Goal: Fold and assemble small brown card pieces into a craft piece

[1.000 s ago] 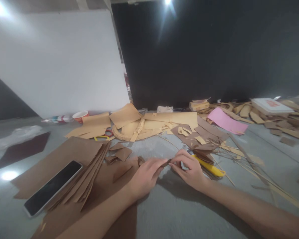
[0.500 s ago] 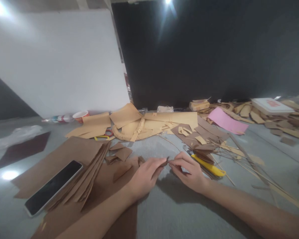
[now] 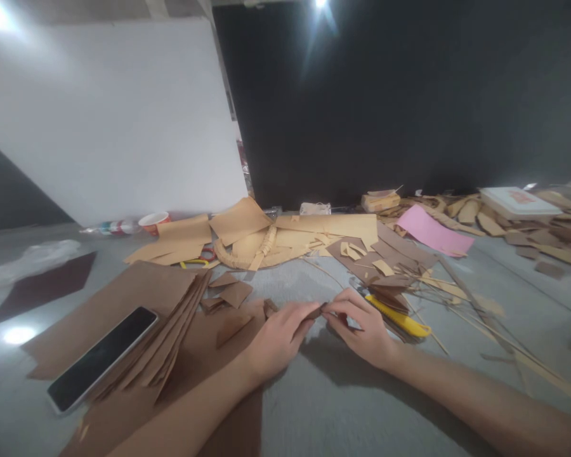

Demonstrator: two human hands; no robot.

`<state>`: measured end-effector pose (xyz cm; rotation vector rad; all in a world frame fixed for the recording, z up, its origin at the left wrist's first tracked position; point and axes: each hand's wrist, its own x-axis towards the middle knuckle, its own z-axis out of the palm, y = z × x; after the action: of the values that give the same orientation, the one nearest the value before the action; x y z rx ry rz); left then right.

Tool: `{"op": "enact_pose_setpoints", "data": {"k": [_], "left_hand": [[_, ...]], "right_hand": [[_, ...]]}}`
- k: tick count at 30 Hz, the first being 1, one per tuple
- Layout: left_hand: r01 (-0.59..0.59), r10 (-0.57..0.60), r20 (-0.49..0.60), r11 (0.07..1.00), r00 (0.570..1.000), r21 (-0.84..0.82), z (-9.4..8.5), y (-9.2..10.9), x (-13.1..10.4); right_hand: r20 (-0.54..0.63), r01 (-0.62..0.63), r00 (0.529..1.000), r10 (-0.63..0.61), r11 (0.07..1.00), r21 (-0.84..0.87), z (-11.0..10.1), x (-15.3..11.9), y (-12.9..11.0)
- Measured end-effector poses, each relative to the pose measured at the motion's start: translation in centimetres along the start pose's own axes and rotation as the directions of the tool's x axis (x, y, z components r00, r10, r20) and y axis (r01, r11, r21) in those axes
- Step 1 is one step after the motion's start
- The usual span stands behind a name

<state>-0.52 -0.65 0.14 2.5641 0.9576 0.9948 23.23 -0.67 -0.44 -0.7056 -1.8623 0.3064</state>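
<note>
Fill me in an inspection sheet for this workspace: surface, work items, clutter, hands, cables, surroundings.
Surface: grey tabletop, scraps strewn across its far side.
Work items: small brown piece between the fingertips, mostly hidden; its material is unclear.
Clutter: smartphone on brown sheets; yellow utility knife beyond the right wrist; pink sheet; paper cup; bottle on its side.
Hands: left hand and right hand both pinch the piece.
Cables: nothing seen.
Surroundings: pale panel at left, black panel at right, bright lights overhead.

Head-worn view, forward and down across table (image 3: 309,412)
</note>
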Motion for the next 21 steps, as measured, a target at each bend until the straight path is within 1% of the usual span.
{"op": "enact_pose_setpoints", "data": {"k": [2, 4, 7, 12, 17, 21], "left_hand": [[-0.005, 0.005, 0.006, 1.000, 1.000, -0.001, 0.00, 0.03, 0.00], [-0.015, 0.015, -0.012, 1.000, 1.000, -0.005, 0.05, -0.05, -0.07], [-0.041, 0.040, -0.043, 0.999, 0.998, -0.012, 0.14, -0.18, -0.21], [-0.085, 0.084, -0.052, 0.996, 0.995, -0.018, 0.18, -0.21, -0.26], [-0.065, 0.065, -0.042, 0.998, 0.997, -0.013, 0.36, -0.38, -0.32], [-0.007, 0.007, -0.017, 1.000, 1.000, -0.013, 0.42, -0.44, -0.40]], "right_hand": [[0.006, 0.013, 1.000, -0.013, 1.000, 0.003, -0.01, -0.10, 0.04], [0.033, 0.014, 0.999, -0.015, 1.000, 0.021, -0.06, -0.16, 0.12], [0.069, -0.005, 0.998, 0.001, 0.999, 0.054, -0.13, -0.15, 0.25], [0.118, -0.052, 0.992, 0.041, 0.994, 0.095, -0.12, 0.02, 0.38], [0.134, -0.090, 0.988, 0.075, 0.990, 0.111, -0.06, 0.23, 0.49], [0.113, -0.090, 0.990, 0.080, 0.992, 0.089, 0.01, 0.22, 0.53]]}}
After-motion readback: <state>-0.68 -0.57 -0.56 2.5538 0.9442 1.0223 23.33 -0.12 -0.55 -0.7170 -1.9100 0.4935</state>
